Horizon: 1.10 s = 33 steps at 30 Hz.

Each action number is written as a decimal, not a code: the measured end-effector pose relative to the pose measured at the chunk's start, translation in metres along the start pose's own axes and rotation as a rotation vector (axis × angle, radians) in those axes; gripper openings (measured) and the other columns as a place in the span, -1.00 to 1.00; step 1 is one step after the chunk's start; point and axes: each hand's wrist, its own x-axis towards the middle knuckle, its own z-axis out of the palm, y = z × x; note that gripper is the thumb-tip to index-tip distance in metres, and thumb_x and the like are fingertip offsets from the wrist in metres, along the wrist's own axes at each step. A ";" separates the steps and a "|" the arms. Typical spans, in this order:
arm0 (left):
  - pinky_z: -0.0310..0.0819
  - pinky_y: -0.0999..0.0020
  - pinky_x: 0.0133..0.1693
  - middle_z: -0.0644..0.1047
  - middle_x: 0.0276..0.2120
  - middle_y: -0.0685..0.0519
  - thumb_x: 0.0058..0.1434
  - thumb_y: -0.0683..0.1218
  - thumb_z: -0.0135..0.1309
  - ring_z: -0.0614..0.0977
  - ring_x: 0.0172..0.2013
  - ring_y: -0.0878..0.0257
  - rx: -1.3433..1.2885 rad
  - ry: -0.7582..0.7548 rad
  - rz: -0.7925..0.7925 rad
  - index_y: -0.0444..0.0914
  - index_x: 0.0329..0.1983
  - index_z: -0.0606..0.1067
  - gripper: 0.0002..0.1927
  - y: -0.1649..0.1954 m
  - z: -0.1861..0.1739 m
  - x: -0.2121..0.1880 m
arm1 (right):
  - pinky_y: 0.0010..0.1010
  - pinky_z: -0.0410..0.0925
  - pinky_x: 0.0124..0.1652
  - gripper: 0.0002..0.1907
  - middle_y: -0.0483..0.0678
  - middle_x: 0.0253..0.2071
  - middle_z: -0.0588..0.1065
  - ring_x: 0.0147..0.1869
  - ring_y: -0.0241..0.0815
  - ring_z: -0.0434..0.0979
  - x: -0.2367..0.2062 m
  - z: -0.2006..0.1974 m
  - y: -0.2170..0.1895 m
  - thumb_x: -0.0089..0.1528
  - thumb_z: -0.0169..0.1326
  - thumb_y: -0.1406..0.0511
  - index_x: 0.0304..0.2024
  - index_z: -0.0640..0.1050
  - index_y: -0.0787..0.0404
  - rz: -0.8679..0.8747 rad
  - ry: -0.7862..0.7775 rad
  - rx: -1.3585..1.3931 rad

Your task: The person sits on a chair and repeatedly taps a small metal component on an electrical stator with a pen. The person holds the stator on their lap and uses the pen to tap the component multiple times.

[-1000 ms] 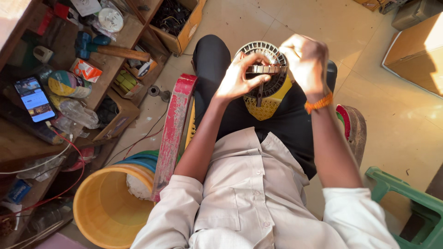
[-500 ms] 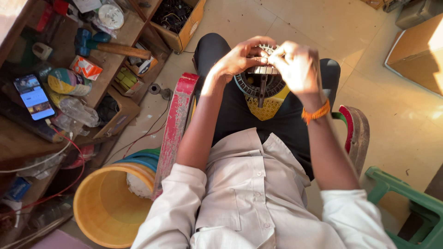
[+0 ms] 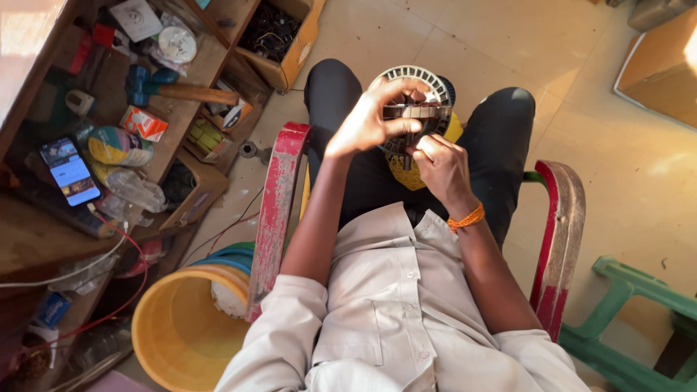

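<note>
Sitting in a red chair point(image 3: 276, 210), the person has a round slotted stator point(image 3: 428, 83) up over their lap, with a yellow part point(image 3: 406, 174) just under it. The left hand point(image 3: 367, 120) is on the stator's near side, thumb and fingers pinched on a short metal bar across it, the other fingers curled over the rim. The right hand point(image 3: 441, 165) sits just below, fingers bunched together against the underside; can't tell exactly what they're gripping. There's an orange band point(image 3: 466, 218) on that wrist. A yellow bucket point(image 3: 163, 341) stands on the floor by the chair's left side. On the bench's near edge lies a lit phone point(image 3: 70, 171), with a hammer point(image 3: 174, 91) farther back.
</note>
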 end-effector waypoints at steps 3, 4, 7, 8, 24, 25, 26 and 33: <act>0.37 0.15 0.06 0.62 -0.09 0.04 0.18 -0.09 0.32 0.52 -0.11 0.02 0.239 -0.007 -0.012 -0.17 0.02 0.55 -0.66 0.002 0.012 -0.002 | -0.31 0.41 -0.29 -0.94 0.07 -0.35 0.52 -0.33 0.01 0.56 -0.005 -0.016 0.010 0.24 0.17 0.45 -0.32 0.56 0.36 0.010 0.038 0.033; 0.37 0.14 0.06 0.61 -0.11 0.03 0.18 -0.09 0.32 0.51 -0.09 0.01 0.260 0.022 -0.004 -0.17 0.01 0.55 -0.65 0.001 0.015 -0.002 | -0.33 0.42 -0.29 -0.97 0.06 -0.33 0.54 -0.32 -0.02 0.58 -0.004 -0.023 0.011 0.23 0.17 0.45 -0.29 0.60 0.34 -0.010 0.061 0.053; 0.38 0.14 0.04 0.59 -0.15 0.01 0.16 -0.10 0.33 0.50 -0.08 -0.01 0.308 0.102 0.004 -0.18 0.00 0.54 -0.65 -0.005 0.020 -0.005 | -0.35 0.38 -0.34 -0.97 0.04 -0.37 0.55 -0.38 -0.10 0.57 0.004 -0.045 0.005 0.21 0.19 0.47 -0.29 0.63 0.34 0.057 0.136 0.083; 0.39 0.16 0.04 0.59 -0.16 0.02 0.15 -0.10 0.33 0.51 -0.09 0.00 0.309 0.112 -0.001 -0.18 -0.01 0.54 -0.65 -0.007 0.021 -0.007 | -0.36 0.37 -0.34 -0.98 0.04 -0.38 0.54 -0.39 -0.11 0.56 0.008 -0.049 0.001 0.21 0.20 0.47 -0.29 0.63 0.35 0.057 0.148 0.084; 0.48 0.26 0.17 0.45 0.19 0.03 0.27 -0.08 0.28 0.60 0.16 0.18 -0.464 0.068 -0.229 -0.21 0.48 0.12 -0.20 -0.008 0.013 -0.005 | -0.30 0.38 -0.38 -0.94 0.00 -0.40 0.57 -0.43 -0.07 0.57 0.098 -0.052 0.003 0.30 0.19 0.36 -0.27 0.62 0.24 -0.089 -0.096 -0.143; 0.49 0.25 0.17 0.51 0.13 -0.03 0.30 -0.08 0.23 0.61 0.14 0.17 -0.575 0.092 -0.335 -0.21 0.51 0.09 -0.19 -0.011 0.011 -0.001 | -0.28 0.36 -0.42 -0.93 -0.02 -0.44 0.56 -0.49 -0.08 0.56 0.103 -0.049 0.004 0.30 0.19 0.34 -0.28 0.62 0.22 -0.027 -0.182 -0.166; 0.51 0.24 0.17 0.58 0.07 -0.08 0.33 -0.07 0.19 0.63 0.12 0.16 -0.686 0.115 -0.441 -0.22 0.55 0.05 -0.18 -0.016 0.009 0.006 | -0.28 0.37 -0.39 -0.94 -0.02 -0.41 0.57 -0.45 -0.07 0.57 0.106 -0.047 0.005 0.29 0.20 0.35 -0.29 0.62 0.22 -0.100 -0.159 -0.172; 0.54 0.35 0.07 0.62 -0.09 -0.01 0.25 -0.22 0.17 0.64 -0.02 0.29 -0.770 -0.006 -0.543 -0.16 0.41 0.14 -0.29 -0.038 0.002 0.020 | -0.25 0.39 -0.36 -0.88 0.02 -0.43 0.56 -0.38 -0.04 0.59 0.108 -0.052 -0.010 0.28 0.24 0.33 -0.34 0.60 0.24 -0.111 -0.163 -0.134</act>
